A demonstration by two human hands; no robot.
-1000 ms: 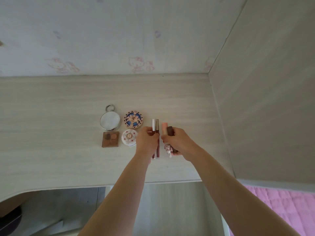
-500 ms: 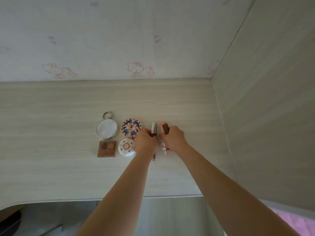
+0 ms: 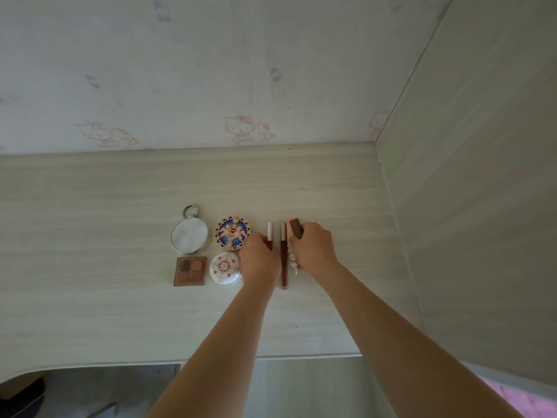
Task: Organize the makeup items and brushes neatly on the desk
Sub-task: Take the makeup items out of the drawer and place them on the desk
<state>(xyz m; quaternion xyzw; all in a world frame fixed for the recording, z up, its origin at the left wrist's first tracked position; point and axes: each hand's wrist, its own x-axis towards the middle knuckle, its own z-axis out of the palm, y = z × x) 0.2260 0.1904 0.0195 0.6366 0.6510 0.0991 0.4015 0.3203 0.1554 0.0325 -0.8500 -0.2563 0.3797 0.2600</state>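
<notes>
Your left hand (image 3: 261,257) pinches the white-capped tube (image 3: 270,236); your right hand (image 3: 313,248) grips the brown tube (image 3: 296,227). The dark tube (image 3: 283,257) lies between, keeping the row parallel.

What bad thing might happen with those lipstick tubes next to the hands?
The slim tubes lie close together, so the left hand, holding the white-capped tube, might nudge the dark red tube out of line or set it rolling. The right hand grips a brown tube with a pale beaded item under it; letting go carelessly could scatter them. The left hand also sits near the white round compact and could bump it.
</notes>
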